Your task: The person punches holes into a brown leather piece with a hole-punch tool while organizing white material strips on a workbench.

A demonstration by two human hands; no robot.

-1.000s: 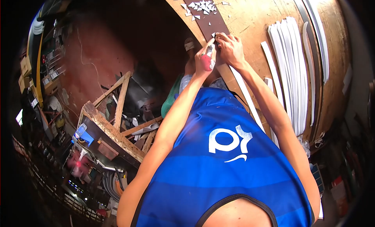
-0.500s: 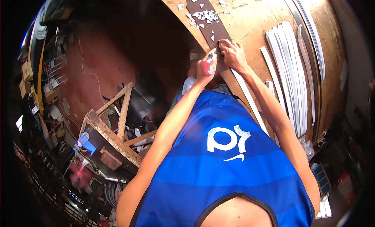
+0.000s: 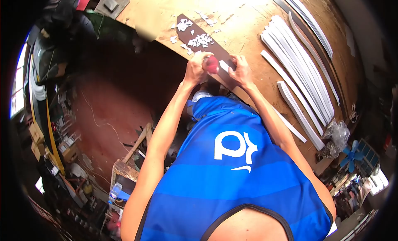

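Here's the left hand (image 3: 195, 71), fingers curled round a red object (image 3: 212, 64); motion blur hides what that object is. Across from it, the right hand (image 3: 241, 71) has thumb and fingertips in a narrow curl at the right edge of the dark board (image 3: 222, 53). And there's the short white piece (image 3: 224, 66), right between the two! It sits over the board, just left of the right thumb, so the right hand is nearer, with the red object close on the other side. The piece's long axis slants from far left to near right, roughly along the board. Is it pinched or just touched by the right hand? Can't tell from here.

Out beyond the hands, small white scraps (image 3: 200, 40) cluster on the board, with others scattered beside it on the wooden counter (image 3: 248, 37). Over to the right, long white strips (image 3: 299, 69) lie bunched side by side, well apart from both hands.
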